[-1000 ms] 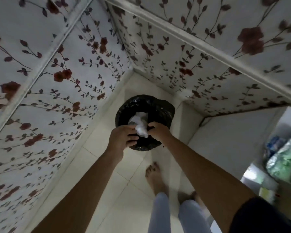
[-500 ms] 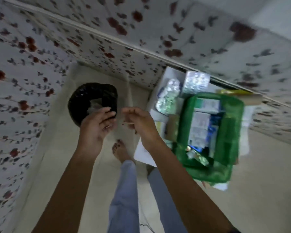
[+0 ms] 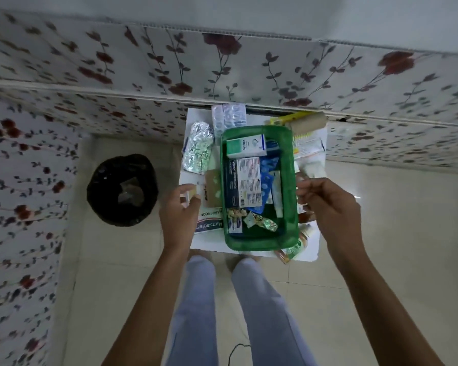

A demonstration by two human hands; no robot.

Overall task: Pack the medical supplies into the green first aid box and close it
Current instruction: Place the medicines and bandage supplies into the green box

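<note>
Open green first aid box (image 3: 288,180) at the middle of a small white table (image 3: 312,249), lid not in sight, already stuffed: a green-and-white eye-drop carton (image 3: 245,148) at the far end, a medicated dressing box (image 3: 242,182) under it, blue packets (image 3: 268,178), a white tube (image 3: 276,195), loose foil wrappers (image 3: 261,220) at the near end. Left of the box, near the table's left edge: silver blister strips (image 3: 197,150), a Hansaplast plaster box (image 3: 209,227). Along the far edge: a pill blister sheet (image 3: 229,117), a bandage roll (image 3: 307,122). Left hand (image 3: 181,217) over the left edge, fingers pinching a small pale packet (image 3: 192,192). Right hand (image 3: 331,207) beside the box's right wall, fingers curled, grip impossible to tell. Black-lined bin (image 3: 122,190) on the floor, well left of the table
</note>
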